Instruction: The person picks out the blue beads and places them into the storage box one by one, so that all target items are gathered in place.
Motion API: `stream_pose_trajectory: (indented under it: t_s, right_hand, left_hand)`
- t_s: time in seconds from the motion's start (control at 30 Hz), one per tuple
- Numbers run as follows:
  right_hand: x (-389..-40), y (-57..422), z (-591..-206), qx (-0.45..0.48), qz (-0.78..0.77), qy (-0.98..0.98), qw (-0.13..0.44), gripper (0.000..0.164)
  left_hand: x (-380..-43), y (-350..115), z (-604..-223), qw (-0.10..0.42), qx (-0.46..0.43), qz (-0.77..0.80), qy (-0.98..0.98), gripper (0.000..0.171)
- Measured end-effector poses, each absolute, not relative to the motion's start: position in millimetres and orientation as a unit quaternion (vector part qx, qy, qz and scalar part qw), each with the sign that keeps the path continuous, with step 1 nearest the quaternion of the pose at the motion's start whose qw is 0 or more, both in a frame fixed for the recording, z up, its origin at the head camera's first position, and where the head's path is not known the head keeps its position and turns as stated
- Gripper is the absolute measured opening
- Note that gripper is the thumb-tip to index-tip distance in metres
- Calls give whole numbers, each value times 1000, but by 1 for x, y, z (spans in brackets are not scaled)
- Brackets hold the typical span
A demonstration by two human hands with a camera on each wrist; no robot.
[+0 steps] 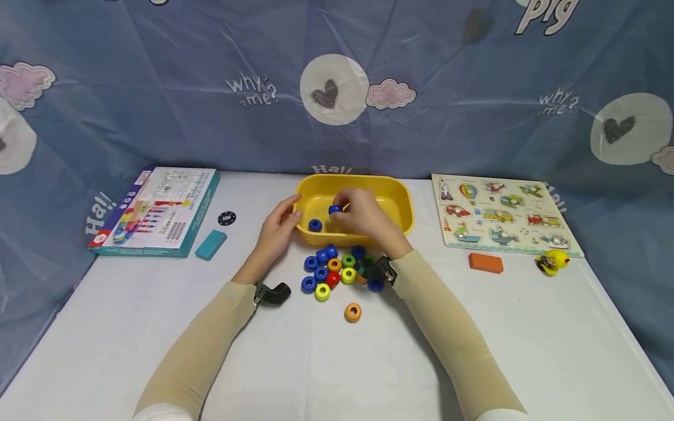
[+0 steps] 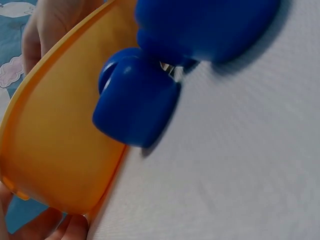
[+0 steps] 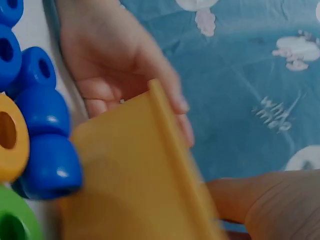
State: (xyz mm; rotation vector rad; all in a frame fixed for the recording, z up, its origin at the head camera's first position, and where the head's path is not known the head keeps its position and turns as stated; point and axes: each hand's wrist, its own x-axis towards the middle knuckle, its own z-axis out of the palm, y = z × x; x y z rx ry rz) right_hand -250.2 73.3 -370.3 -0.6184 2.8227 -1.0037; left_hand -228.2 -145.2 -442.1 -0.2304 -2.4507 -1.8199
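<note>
On the left, a flat game box (image 1: pixel 152 213) is lying on the white table (image 1: pixel 263 362), with a black chip (image 1: pixel 227 218) and a teal block (image 1: pixel 211 245) being seen just beside it. Next, the left end of the yellow tray (image 1: pixel 363 182) is being gripped between the thumb and fingers of the left hand (image 1: pixel 279 225). Inside the tray, one blue bead (image 1: pixel 315 225) is resting near that end, and another blue bead (image 1: pixel 334 209) is being pinched over the tray by the right hand (image 1: pixel 363 216). In front, a bunch of colored beads (image 1: pixel 333 279) is lying near the tray, with one orange bead (image 1: pixel 353 312) sitting apart. On the right, a picture board (image 1: pixel 519 213), an orange block (image 1: pixel 486 263) and a yellow toy duck (image 1: pixel 553 262) are being seen.
</note>
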Motion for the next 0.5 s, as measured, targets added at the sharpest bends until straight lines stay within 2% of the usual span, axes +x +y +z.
stream_pose_trajectory:
  t_s: [0.3, 0.5]
  right_hand:
    - [-257, 69, -387, -192, -344, 914, 97, 16]
    - [-259, 68, -387, -197, -330, 915, 123, 11]
  left_hand:
    - [-225, -144, -439, 21, -67, -594, -801, 45]
    - [-211, -139, -412, 18, -71, -587, -806, 46]
